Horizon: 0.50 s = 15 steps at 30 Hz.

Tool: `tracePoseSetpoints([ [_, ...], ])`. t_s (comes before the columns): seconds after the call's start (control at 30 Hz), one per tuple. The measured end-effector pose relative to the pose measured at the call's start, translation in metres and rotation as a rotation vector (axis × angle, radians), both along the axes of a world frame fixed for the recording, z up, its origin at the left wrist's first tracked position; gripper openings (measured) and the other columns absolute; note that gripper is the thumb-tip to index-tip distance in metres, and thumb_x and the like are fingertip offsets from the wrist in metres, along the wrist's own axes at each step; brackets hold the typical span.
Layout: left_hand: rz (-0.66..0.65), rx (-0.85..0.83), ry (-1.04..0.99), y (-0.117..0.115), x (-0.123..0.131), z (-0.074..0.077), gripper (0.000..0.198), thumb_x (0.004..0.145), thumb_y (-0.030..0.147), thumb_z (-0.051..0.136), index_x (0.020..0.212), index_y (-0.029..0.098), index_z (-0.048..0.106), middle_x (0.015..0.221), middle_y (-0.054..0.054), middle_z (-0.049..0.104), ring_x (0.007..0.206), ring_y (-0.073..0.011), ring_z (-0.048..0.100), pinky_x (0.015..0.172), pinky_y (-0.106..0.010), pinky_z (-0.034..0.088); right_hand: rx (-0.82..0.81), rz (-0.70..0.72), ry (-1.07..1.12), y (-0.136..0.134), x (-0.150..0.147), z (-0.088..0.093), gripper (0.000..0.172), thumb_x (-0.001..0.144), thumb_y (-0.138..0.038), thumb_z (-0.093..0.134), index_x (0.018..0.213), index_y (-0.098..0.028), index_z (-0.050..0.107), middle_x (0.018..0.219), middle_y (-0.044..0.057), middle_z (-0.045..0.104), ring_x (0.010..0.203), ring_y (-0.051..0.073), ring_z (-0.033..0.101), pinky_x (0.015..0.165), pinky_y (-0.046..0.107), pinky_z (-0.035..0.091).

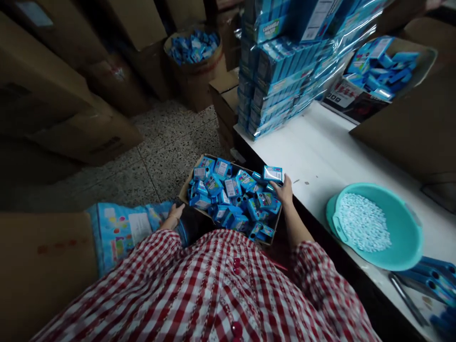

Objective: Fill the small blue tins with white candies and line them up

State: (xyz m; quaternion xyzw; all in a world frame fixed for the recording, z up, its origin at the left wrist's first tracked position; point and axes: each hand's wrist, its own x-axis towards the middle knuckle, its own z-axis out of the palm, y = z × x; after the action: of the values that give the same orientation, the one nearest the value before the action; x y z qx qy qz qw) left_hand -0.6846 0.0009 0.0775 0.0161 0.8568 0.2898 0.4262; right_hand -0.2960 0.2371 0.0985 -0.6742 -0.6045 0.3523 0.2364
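In front of my waist is a shallow cardboard box heaped with small blue printed candy boxes. They lie at mixed angles, some with their ends showing. My left hand is closed at the left end of the cardboard box, its fingertips partly hidden. On the opposite end, my right hand grips the rim, thumb inward and fingers along the outside. One small blue box rests at that corner, against the right thumb and fingers.
A white table on the right holds plastic-wrapped blue stacks, a turquoise basin of pale pellets and an open carton of blue boxes. A round drum stands behind. Cartons and a blue printed bag are left.
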Motion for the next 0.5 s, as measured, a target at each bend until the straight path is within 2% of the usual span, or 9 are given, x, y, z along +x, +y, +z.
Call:
tracePoseSetpoints([
  [0.03,0.001,-0.016,0.0,0.004,-0.014,0.0,0.051,0.077,0.036,0.059,0.123,0.02,0.042,0.139,-0.012,0.04,0.133,-0.0297,0.03,0.097,-0.039,0.04,-0.003,0.003,-0.116,0.019,-0.021,0.0,0.093,0.064,-0.06,0.06,0.139,-0.013,0.032,0.144,0.018,0.028,0.132,0.034,0.023,0.106,0.05,0.023],
  [0.1,0.001,-0.031,-0.017,0.009,-0.044,0.001,0.043,0.076,0.034,0.062,0.115,0.024,0.05,0.135,-0.008,0.046,0.128,-0.0282,0.039,0.093,-0.037,0.044,-0.118,-0.034,-0.301,0.049,-0.051,-0.003,0.099,0.063,-0.061,0.061,0.143,-0.017,0.023,0.149,0.016,0.014,0.133,0.041,0.013,0.102,0.06,0.022],
  [0.17,0.013,-0.033,-0.05,0.009,-0.077,0.0,0.035,0.076,0.033,0.062,0.109,0.027,0.054,0.131,-0.004,0.052,0.124,-0.0264,0.045,0.09,-0.035,0.046,-0.239,-0.06,-0.432,0.067,-0.071,-0.008,0.099,0.063,-0.058,0.063,0.144,-0.023,0.021,0.151,0.013,0.008,0.131,0.046,0.013,0.097,0.065,0.024],
  [0.23,0.051,-0.047,-0.082,0.004,-0.111,-0.005,0.027,0.08,0.032,0.058,0.107,0.03,0.055,0.127,0.0,0.055,0.121,-0.0239,0.049,0.087,-0.034,0.046,-0.276,-0.068,-0.52,0.072,-0.081,-0.014,0.094,0.064,-0.054,0.063,0.144,-0.025,0.023,0.151,0.011,0.008,0.128,0.047,0.018,0.094,0.064,0.027],
  [0.3,0.089,-0.079,-0.125,-0.002,-0.143,-0.014,0.022,0.084,0.032,0.052,0.106,0.031,0.054,0.122,0.001,0.059,0.119,-0.0229,0.051,0.085,-0.033,0.047,-0.244,-0.083,-0.557,0.064,-0.084,-0.017,0.09,0.067,-0.053,0.06,0.144,-0.023,0.024,0.15,0.013,0.01,0.127,0.045,0.022,0.094,0.061,0.029],
  [0.37,0.1,-0.116,-0.189,-0.003,-0.169,-0.028,0.022,0.085,0.035,0.049,0.106,0.029,0.054,0.121,0.0,0.06,0.119,-0.0241,0.051,0.084,-0.034,0.048,-0.15,-0.049,-0.556,0.042,-0.084,-0.014,0.089,0.07,-0.056,0.054,0.144,-0.019,0.022,0.149,0.016,0.011,0.129,0.042,0.022,0.096,0.059,0.029],
  [0.43,0.079,-0.133,-0.259,0.006,-0.186,-0.044,0.025,0.086,0.039,0.048,0.107,0.027,0.053,0.127,-0.004,0.056,0.12,-0.0247,0.049,0.087,-0.035,0.047,-0.014,0.086,-0.561,0.007,-0.086,-0.007,0.089,0.072,-0.059,0.051,0.145,-0.018,0.019,0.15,0.015,0.01,0.132,0.037,0.02,0.101,0.055,0.026],
  [0.5,0.036,-0.124,-0.317,0.024,-0.194,-0.057,0.029,0.086,0.041,0.047,0.111,0.026,0.052,0.133,-0.005,0.05,0.122,-0.0226,0.048,0.091,-0.034,0.046,0.057,0.271,-0.584,-0.031,-0.092,0.002,0.089,0.071,-0.059,0.053,0.144,-0.02,0.019,0.151,0.012,0.008,0.134,0.034,0.018,0.104,0.052,0.023],
])
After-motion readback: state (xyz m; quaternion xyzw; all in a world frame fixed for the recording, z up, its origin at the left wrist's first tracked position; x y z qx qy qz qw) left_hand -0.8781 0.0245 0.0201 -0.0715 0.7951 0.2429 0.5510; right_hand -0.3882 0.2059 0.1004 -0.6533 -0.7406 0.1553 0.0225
